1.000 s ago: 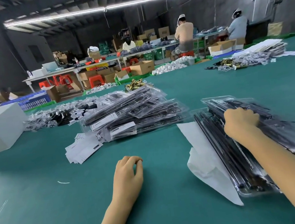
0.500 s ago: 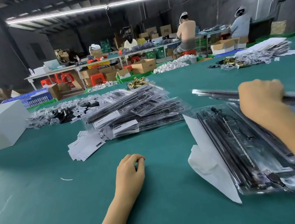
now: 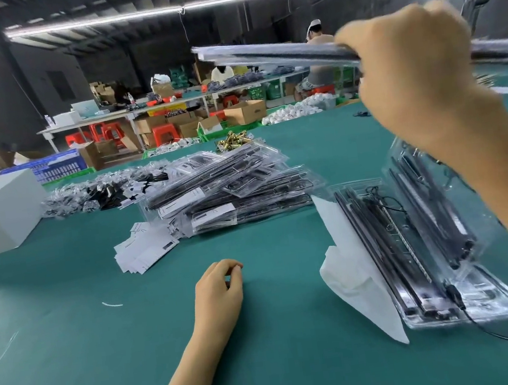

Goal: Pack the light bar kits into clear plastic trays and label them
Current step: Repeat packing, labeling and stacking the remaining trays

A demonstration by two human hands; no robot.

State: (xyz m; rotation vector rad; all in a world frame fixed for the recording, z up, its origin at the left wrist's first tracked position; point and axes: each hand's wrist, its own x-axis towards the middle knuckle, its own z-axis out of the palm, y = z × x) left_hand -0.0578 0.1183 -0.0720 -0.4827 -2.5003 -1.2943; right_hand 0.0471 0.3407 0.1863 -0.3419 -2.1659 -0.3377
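Two hands are working at a green table: the right hand is gripping a clear packed tray held high above open trays of light bars. The left hand is resting loosely curled on the table, holding nothing, near a pile of finished trays.

Right hand raised high at upper right, back of hand to the camera, fingers curled in a grip, forearm running down to the right edge. Left hand low at centre, knuckles up, fingers loosely curled, thumb meeting fingertips, holding nothing.
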